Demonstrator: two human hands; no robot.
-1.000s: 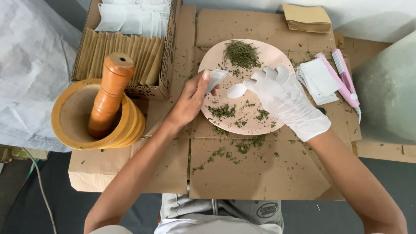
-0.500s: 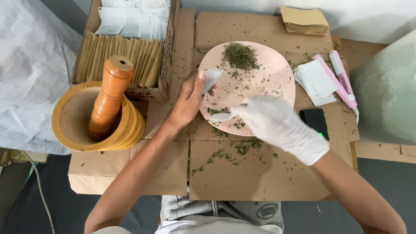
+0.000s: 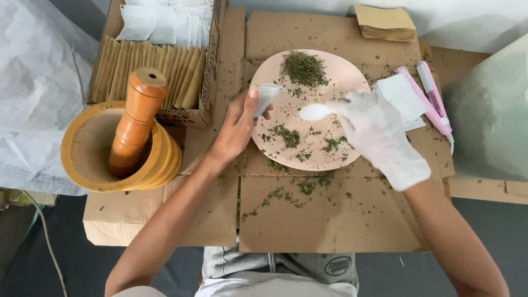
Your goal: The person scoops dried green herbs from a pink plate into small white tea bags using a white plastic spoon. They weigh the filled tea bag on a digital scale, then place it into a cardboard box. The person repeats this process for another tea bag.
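our gloved right hand [image 3: 379,137] grips a white spoon [image 3: 316,112] | bowl points left toward the small white bag [image 3: 265,97] | bare left hand [image 3: 237,127] pinches the bag at the pink plate [image 3: 352,74]

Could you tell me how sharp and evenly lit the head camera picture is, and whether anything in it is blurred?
Head view: soft, even light, faint shadows, no glare; the mortar and pink plate are sharp; only the gloved right hand and its white spoon look slightly smeared; the bare left hand stays crisp.
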